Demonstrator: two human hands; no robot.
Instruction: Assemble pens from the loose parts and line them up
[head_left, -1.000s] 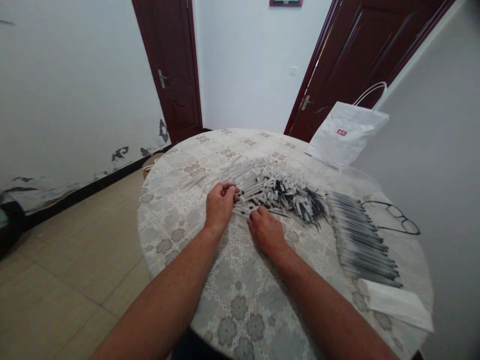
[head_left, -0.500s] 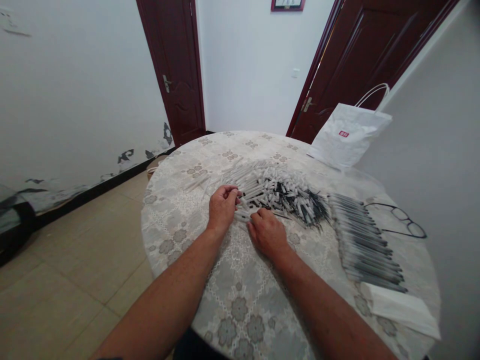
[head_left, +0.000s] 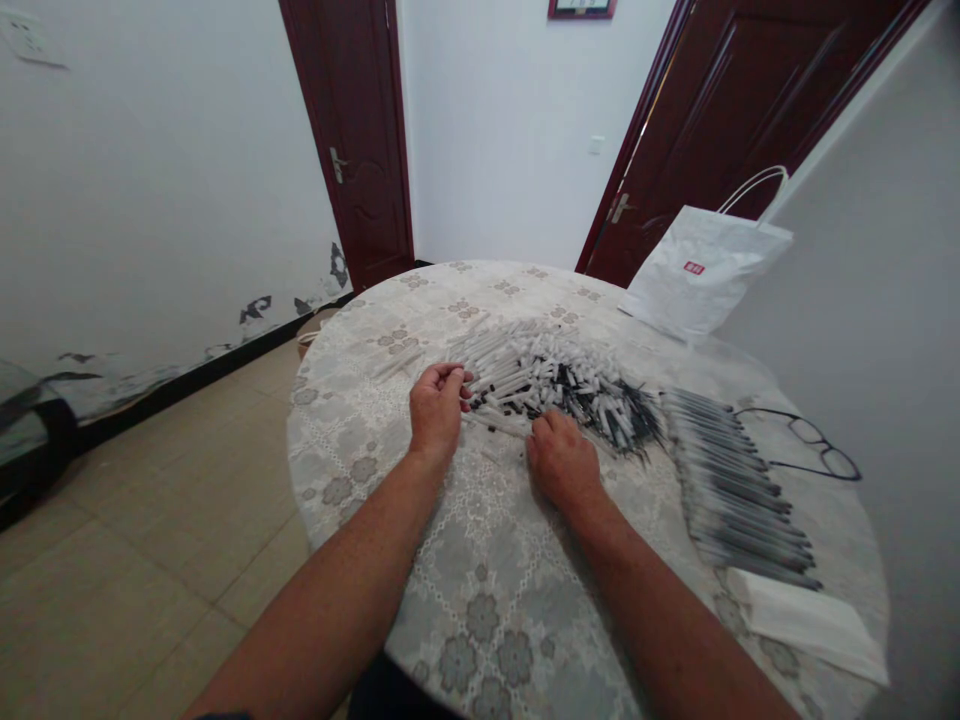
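Note:
A loose heap of pen parts lies in the middle of the table: long whitish barrels on the left, short white pieces and dark slender parts on the right. At the heap's near left edge is my left hand, its thumb and fingers pinched together. What is between these fingertips is too small to tell. My right hand rests at the near edge of the heap with fingers curled down. Its fingertips are hidden, so what they hold cannot be seen. A few pale barrels lie between the two hands.
A neat row of grey pens lies on the right. Beside it are black-framed glasses and a folded white packet. A white paper bag stands at the back right. A patterned cloth covers the round table.
My right hand has moved right along the heap's near edge, away from the left hand. My left hand has shifted slightly left, and more barrels show between the hands.

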